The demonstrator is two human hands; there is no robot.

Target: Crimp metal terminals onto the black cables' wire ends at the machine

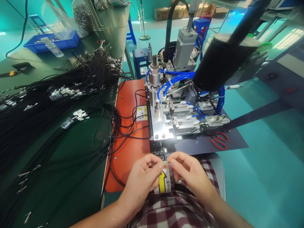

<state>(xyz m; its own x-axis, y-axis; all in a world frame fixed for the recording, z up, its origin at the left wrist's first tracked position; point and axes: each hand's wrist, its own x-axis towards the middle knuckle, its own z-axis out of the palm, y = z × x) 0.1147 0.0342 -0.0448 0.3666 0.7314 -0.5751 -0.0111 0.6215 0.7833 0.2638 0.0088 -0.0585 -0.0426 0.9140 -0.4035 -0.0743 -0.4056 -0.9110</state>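
Note:
My left hand is closed in a pinch at the near edge of the machine. Thin coloured wires show between its fingertips and those of my right hand, which pinches them from the other side. The fingers hide most of the wires, and I cannot make out what else is in the grip. A black cable runs over the orange-red panel toward my left hand. Just beneath both hands is a label with a yellow arrow.
Ahead stands a machine with a metal plate and blue air tubes. Red-handled pliers lie on its dark base. Left, a green table carries bundles of black cables and a blue bin. A black cylinder overhangs the right.

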